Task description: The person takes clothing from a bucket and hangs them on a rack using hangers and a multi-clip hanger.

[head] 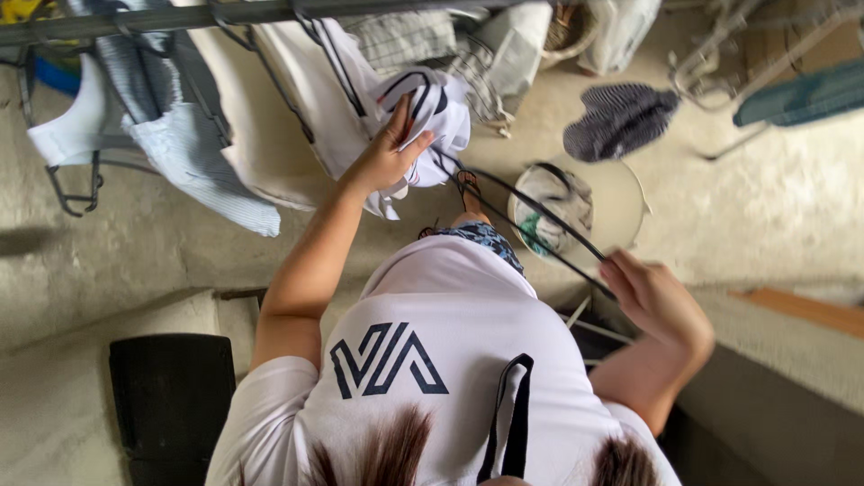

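Observation:
My left hand (pixel 389 151) grips a white garment with black trim (pixel 432 112) that hangs bunched below a grey clothes rail (pixel 180 18). My right hand (pixel 652 292) holds one end of a thin black clothes hanger (pixel 531 211); the hanger slants up and left toward the garment. Below the hanger stands a white bucket (pixel 621 202) with crumpled wet clothes (pixel 553 202) inside. My white shirt with a dark emblem fills the lower middle of the view.
Several white and striped garments (pixel 193 157) hang on dark hangers along the rail at the left. A dark striped cloth (pixel 621 117) lies on the concrete floor. A black chair (pixel 171 396) stands at lower left, a concrete ledge (pixel 792 360) at right.

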